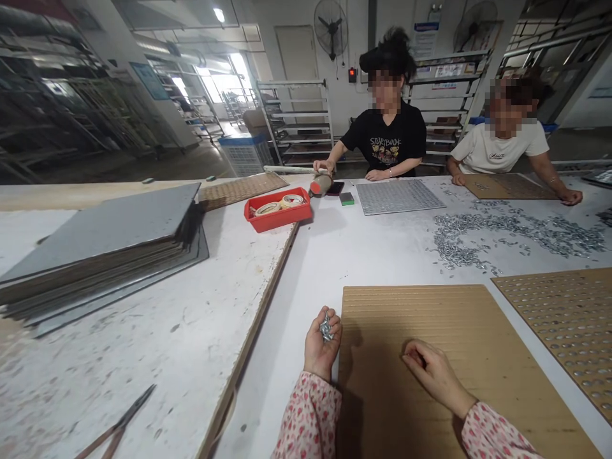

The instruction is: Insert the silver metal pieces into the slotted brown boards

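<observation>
The person's left hand [321,347] is lying palm-up at the near left edge of a corrugated brown board [411,363], its fingers curling loosely around a small clump of silver fasteners [326,328]. The right hand [433,373] is hovering palm-down over the same board with its fingers curled inward; I cannot tell whether it is pinching anything or touching the board. Floral pink sleeves [310,417] are covering both forearms.

Just to the right, a perforated brown board [559,331] is lying with silver pieces showing in its holes. Farther off, a loose band of fasteners [507,233] is spreading across the white bench [282,389]. On the left part of the bench, a stack of grey-faced panels [95,255] is sitting well apart from the hands, with a pair of long-handled snips [119,424] near the near edge. A red tray [277,210] holding tape rolls is standing farther away, while two co-workers [389,121] are sitting at the far side with their hands on the bench.
</observation>
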`<state>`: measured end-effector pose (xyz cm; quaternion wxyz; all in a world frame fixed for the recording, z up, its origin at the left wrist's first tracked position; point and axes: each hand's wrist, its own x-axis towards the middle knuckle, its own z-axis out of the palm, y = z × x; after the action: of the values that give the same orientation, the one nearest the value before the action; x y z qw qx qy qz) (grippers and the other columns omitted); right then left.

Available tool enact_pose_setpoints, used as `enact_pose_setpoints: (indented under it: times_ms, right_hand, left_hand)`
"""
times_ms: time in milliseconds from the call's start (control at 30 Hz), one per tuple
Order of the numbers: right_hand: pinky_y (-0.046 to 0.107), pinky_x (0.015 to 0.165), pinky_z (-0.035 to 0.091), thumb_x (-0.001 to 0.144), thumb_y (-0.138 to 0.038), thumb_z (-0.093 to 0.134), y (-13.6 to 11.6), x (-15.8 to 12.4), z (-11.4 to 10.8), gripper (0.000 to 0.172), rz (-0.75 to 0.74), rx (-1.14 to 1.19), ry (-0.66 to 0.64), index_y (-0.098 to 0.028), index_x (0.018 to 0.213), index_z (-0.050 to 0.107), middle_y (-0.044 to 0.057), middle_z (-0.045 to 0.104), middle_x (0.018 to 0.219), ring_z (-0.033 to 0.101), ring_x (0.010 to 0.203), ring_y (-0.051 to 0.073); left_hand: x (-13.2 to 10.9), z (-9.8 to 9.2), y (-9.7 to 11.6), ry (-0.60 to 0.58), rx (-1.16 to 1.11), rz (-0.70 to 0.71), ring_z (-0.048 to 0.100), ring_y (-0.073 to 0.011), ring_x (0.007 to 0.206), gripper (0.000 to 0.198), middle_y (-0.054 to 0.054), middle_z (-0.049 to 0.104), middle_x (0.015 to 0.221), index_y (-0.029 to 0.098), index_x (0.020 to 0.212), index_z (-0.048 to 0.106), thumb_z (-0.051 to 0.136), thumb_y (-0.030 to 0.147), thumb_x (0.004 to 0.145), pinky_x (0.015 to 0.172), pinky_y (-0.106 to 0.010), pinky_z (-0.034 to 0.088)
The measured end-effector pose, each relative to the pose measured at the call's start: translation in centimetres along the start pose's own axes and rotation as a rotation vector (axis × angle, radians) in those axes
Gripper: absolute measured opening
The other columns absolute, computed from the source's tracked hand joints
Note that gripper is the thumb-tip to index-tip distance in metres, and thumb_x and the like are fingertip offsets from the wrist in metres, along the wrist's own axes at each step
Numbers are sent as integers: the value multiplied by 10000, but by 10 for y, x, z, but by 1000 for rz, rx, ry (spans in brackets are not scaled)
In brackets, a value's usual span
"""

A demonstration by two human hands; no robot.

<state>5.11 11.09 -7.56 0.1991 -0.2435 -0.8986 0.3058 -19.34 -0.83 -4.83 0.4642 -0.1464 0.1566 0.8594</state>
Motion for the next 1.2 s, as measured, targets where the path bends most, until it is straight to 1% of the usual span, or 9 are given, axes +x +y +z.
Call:
enact_pose_setpoints:
  times_ms: [167,400,533,667,733,867,967,1067,1200]
  right_hand:
    - [239,585,407,937,-337,484,-5,-1,-4,219,-7,-2,12,-195,794,572,-7,555,652,528,598,131]
    - [238,574,402,927,-356,502,-5,0,-5,228,-9,15,37,-197,785,584,-12,539,629,520,582,130]
    - [232,562,402,919,-394,510,-7,1,-12,256,59,96,39,-195,779,591,-22,510,597,497,563,122]
    - [228,540,393,870,-432,579,-9,1,-23,259,169,201,68,-189,780,599,-20,530,614,480,552,110]
    - [228,531,386,850,-436,603,-8,1,-26,260,202,225,73,-189,770,592,-21,542,618,472,542,104]
    - [229,549,388,846,-422,613,-8,4,-29,249,193,236,73,-189,766,577,-26,528,609,465,548,101]
    - [230,551,382,839,-410,623,-10,12,-29,239,161,225,72,-187,765,577,-29,518,605,454,547,98]
    - [230,551,374,837,-403,621,-8,28,-28,236,129,226,61,-186,756,576,-29,516,613,447,548,95]
    - [227,543,358,823,-410,634,4,55,-31,245,106,222,29,-183,745,584,-33,506,610,434,549,90]
  left_hand:
    - [-3,3,2,-6,-29,-27,444,-46,535,158,13,453,735,157,862,476,447,3,849,431,-129,356]
    - [-6,11,2,-8,-55,-21,469,-44,544,181,-11,487,764,151,850,485,404,-11,856,417,-119,371]
    - [-12,22,0,19,-63,-1,493,-42,556,212,-26,500,765,133,827,501,353,-9,881,425,-104,385]
    - [-15,28,2,78,-143,-24,507,-40,577,176,-15,519,744,140,836,531,395,64,919,464,-91,398]
    - [-12,27,3,26,-192,-31,483,-37,549,199,-14,528,727,138,850,542,371,102,946,452,-92,377]
    - [-10,26,4,6,-182,-49,467,-30,515,230,-3,537,688,142,865,555,353,148,974,443,-90,357]
    - [-12,28,5,-16,-153,-63,448,-30,486,242,1,542,670,147,868,553,342,166,984,412,-94,330]
    - [-15,30,10,-41,-127,-69,432,-40,462,224,13,531,629,162,861,545,359,191,982,376,-109,305]
    - [-14,31,17,-13,-110,-62,427,-62,445,204,11,512,587,188,853,533,373,243,968,354,-136,308]
